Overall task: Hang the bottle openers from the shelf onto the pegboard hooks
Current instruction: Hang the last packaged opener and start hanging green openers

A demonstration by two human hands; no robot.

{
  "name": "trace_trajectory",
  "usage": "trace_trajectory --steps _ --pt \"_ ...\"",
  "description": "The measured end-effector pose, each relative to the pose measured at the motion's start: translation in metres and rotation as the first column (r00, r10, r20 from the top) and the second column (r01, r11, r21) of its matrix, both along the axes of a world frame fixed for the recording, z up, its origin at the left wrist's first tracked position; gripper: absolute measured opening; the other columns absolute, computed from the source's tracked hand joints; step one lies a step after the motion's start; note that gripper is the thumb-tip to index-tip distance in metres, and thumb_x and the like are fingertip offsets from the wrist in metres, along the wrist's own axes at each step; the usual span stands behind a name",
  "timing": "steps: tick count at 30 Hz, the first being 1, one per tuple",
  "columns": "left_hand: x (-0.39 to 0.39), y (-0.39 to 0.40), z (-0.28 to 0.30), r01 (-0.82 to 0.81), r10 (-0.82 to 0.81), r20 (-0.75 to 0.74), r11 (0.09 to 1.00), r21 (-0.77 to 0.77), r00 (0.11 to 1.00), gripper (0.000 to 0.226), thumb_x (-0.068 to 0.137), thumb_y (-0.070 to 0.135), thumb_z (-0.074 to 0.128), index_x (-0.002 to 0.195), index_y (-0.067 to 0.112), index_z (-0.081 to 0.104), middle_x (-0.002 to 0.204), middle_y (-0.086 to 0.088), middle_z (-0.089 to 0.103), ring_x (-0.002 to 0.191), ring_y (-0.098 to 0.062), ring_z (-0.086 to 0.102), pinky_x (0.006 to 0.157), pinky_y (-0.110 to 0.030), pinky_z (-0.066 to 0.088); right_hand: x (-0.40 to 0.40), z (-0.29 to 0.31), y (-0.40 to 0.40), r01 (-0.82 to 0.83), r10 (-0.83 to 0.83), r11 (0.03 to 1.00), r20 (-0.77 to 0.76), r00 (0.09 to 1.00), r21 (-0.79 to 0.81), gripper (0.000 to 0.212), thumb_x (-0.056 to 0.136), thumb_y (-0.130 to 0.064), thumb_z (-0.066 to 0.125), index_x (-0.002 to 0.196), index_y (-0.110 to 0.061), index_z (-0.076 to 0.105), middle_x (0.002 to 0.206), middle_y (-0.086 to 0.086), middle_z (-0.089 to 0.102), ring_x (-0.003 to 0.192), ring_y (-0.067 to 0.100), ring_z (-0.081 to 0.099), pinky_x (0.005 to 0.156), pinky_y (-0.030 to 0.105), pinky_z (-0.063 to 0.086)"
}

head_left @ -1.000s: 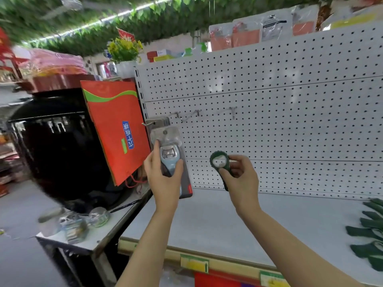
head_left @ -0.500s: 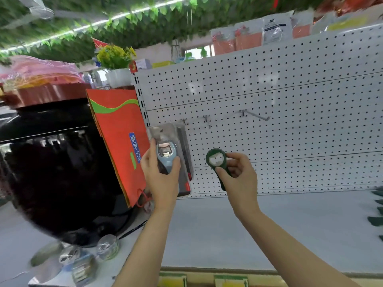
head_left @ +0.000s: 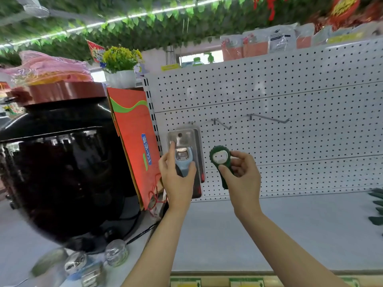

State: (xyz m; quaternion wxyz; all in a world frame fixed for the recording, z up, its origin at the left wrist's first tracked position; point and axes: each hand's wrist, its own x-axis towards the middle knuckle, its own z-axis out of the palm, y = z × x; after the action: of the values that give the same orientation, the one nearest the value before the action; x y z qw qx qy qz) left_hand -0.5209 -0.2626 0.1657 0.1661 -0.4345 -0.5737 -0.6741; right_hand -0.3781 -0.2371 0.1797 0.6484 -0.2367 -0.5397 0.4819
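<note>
My left hand (head_left: 177,179) grips a packaged bottle opener (head_left: 183,157), blue and silver inside a clear blister pack, held upright against the white pegboard (head_left: 290,131). The pack's top sits just below the leftmost metal hook (head_left: 192,122). My right hand (head_left: 241,175) pinches a green bottle opener (head_left: 220,160) with a white round centre, held upright in front of the board. Two more bare hooks stick out of the board: one at the middle (head_left: 222,123), a long one further right (head_left: 269,118).
A white shelf (head_left: 290,235) runs below the pegboard, with dark green items (head_left: 376,208) at its right edge. A red and green paper bag (head_left: 134,141) and a big black jar (head_left: 62,166) stand to the left. Small glass jars (head_left: 116,252) sit at lower left.
The view has tilted upward and shifted, so the hooks now appear right of and above my hands. Both hands have kept their hold and risen slightly toward the hooks.
</note>
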Motion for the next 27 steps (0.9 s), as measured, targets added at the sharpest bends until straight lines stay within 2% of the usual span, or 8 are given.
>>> trace_trajectory --steps 6,10,14,18,22,24,26,27 --pt "0.001 0.004 0.004 0.029 -0.028 -0.043 1.000 0.007 0.999 0.075 0.083 0.003 0.076 0.148 0.021 0.045 0.123 -0.003 0.046 0.111 0.017 0.043 0.087 0.004 0.033 0.005 0.004 0.000 0.017 -0.017 1.000 -0.016 1.000 -0.017 0.035 0.080 -0.003 0.074 0.099 -0.029 0.061 0.091 -0.006 0.069 0.076 0.001 0.063 0.070 0.018 0.053" --pt "-0.004 0.011 0.000 0.040 -0.040 -0.021 0.999 -0.011 0.999 0.078 0.082 0.006 0.076 0.149 0.028 0.043 0.122 0.003 0.045 0.114 0.003 0.048 0.092 -0.001 0.035 0.009 0.005 0.000 0.024 -0.024 0.999 -0.008 1.000 -0.021 0.034 0.081 -0.005 0.073 0.100 -0.030 0.061 0.091 -0.005 0.070 0.080 0.009 0.066 0.070 0.027 0.056" --pt "-0.010 0.019 -0.008 0.052 -0.053 -0.018 0.996 -0.072 0.998 0.080 0.084 0.007 0.075 0.151 0.032 0.039 0.123 0.006 0.042 0.112 0.004 0.048 0.088 0.001 0.036 0.013 0.007 0.000 0.027 -0.027 0.999 -0.017 0.999 -0.031 0.034 0.081 -0.003 0.073 0.099 -0.030 0.061 0.089 -0.006 0.070 0.076 0.006 0.065 0.066 0.023 0.055" --pt "-0.023 0.036 -0.004 0.004 -0.008 -0.023 0.985 -0.170 1.000 0.082 0.084 0.012 0.076 0.151 0.036 0.036 0.130 0.001 0.042 0.115 -0.015 0.052 0.079 -0.004 0.038 0.017 0.008 0.003 0.039 -0.040 0.998 -0.020 0.999 -0.047 0.033 0.081 -0.004 0.074 0.101 -0.027 0.062 0.090 -0.003 0.070 0.077 0.009 0.065 0.064 0.025 0.056" --pt "-0.032 0.046 -0.002 -0.049 0.037 -0.052 0.968 -0.247 0.998 0.084 0.084 0.022 0.077 0.153 0.038 0.031 0.137 0.001 0.041 0.116 -0.017 0.053 0.068 -0.008 0.036 0.022 0.010 0.007 0.048 -0.049 0.997 -0.028 0.998 -0.053 0.033 0.081 -0.003 0.073 0.102 -0.026 0.062 0.091 -0.002 0.070 0.077 0.009 0.065 0.064 0.028 0.057" --pt "-0.034 0.045 -0.001 -0.054 0.039 -0.062 0.965 -0.256 0.997 0.081 0.086 0.029 0.075 0.153 0.039 0.031 0.141 0.002 0.039 0.121 -0.017 0.051 0.075 -0.016 0.043 0.023 0.011 0.010 0.056 -0.057 0.997 -0.031 0.998 -0.054 0.033 0.080 -0.004 0.073 0.102 -0.026 0.062 0.091 -0.002 0.070 0.078 0.009 0.065 0.068 0.029 0.058" --pt "-0.035 0.042 -0.001 -0.053 0.036 -0.070 0.965 -0.255 0.997 0.078 0.088 0.034 0.073 0.153 0.039 0.031 0.147 0.001 0.037 0.132 -0.019 0.043 0.093 -0.028 0.045 0.022 0.013 0.014 0.060 -0.062 0.996 -0.037 0.997 -0.059 0.032 0.080 -0.004 0.074 0.102 -0.026 0.062 0.092 -0.002 0.071 0.079 0.010 0.066 0.070 0.032 0.058" --pt "-0.034 0.039 0.001 -0.063 0.047 -0.067 0.963 -0.263 0.997 0.075 0.089 0.036 0.071 0.153 0.038 0.032 0.151 -0.001 0.035 0.137 -0.020 0.037 0.102 -0.032 0.040 0.021 0.014 0.016 0.060 -0.062 0.996 -0.039 0.997 -0.063 0.032 0.080 -0.005 0.074 0.103 -0.025 0.062 0.092 -0.002 0.071 0.080 0.012 0.066 0.071 0.035 0.059"
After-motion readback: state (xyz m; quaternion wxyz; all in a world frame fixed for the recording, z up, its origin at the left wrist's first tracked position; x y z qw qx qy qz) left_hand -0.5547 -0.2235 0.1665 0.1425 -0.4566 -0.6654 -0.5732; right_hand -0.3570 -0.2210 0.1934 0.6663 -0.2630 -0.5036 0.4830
